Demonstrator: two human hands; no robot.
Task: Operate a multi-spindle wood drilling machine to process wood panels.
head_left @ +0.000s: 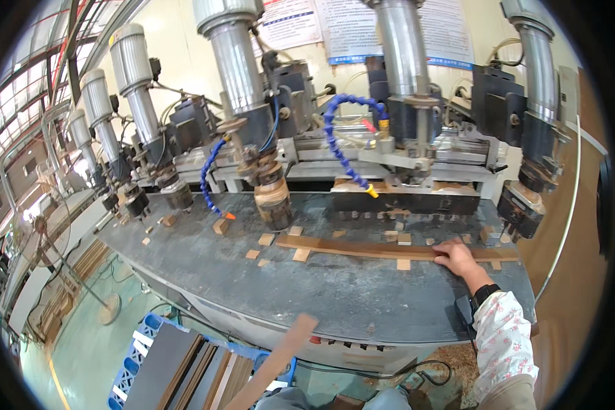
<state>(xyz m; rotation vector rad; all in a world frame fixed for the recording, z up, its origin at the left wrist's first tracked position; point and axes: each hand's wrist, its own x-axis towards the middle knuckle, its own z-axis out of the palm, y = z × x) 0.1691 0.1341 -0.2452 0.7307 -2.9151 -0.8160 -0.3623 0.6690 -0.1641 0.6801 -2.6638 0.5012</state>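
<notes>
A long brown wooden strip [362, 248] lies across the right half of the dark worktable [246, 290], beside and over small pale wood blocks [301, 255]. Toward the strip's right end, my right hand [456, 257] grips it, fingers curled at its edge. A black band circles that wrist, below a pale flowered sleeve. Another wooden strip [278, 362] slants up from the lower edge in front of the table; its lower end runs out of the picture. My left hand does not show.
Boring-machine spindles [273, 198] stand along the table's back, with blue coolant hoses [331, 133]. Stacked boards [184, 372] sit on a blue pallet [126, 372] at front left. A floor fan [48, 229] is farther left. Cables [430, 372] and sawdust lie on the floor.
</notes>
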